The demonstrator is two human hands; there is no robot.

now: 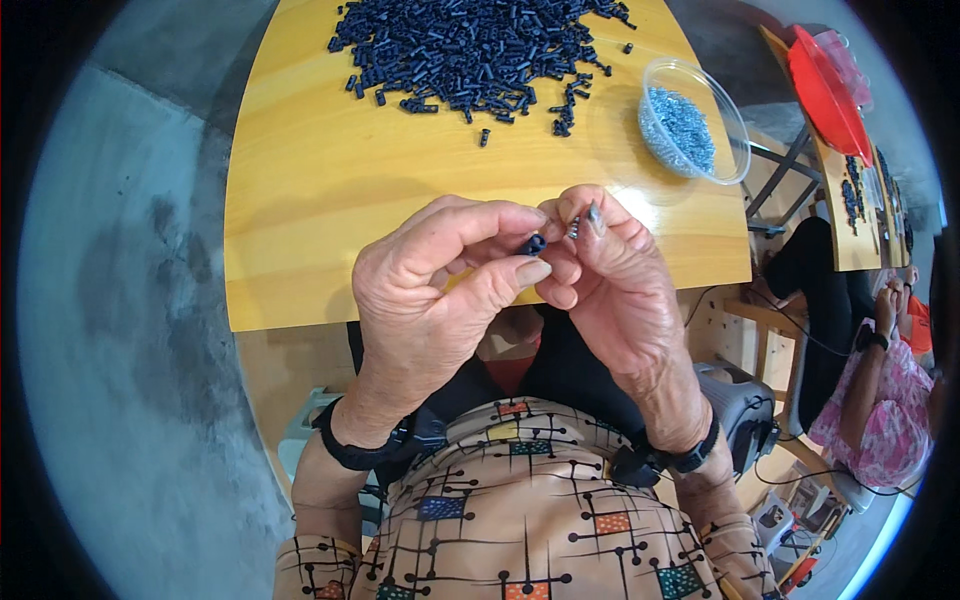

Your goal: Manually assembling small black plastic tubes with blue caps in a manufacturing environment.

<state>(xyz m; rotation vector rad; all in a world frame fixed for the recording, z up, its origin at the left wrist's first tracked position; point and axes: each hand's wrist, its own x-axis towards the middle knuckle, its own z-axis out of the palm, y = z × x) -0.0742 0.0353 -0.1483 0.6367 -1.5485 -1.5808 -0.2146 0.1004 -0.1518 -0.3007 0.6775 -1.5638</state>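
Between the thumb and forefinger of my left hand (420, 285) is a small black plastic part (531, 245), with a hollow end facing up toward me. My right hand (625, 285) is right beside it, its fingers curled and almost touching the left fingertips. In its pinch is a tiny ridged silver metal piece (573, 228); whether it is a screw or a spring I cannot tell. Both hands are held over the table's near edge. Beyond them, a large heap of similar black plastic parts (470, 50) covers the far part of the yellow wooden table (330, 200).
A clear round plastic bowl (742, 130) of small shiny metal pieces (680, 125) stands at the table's right edge. Farther right, a second table (850, 235) bears a red tray (825, 95) and more black parts. Another person (880, 400) sits there. A wall (130, 280) rises on the left.
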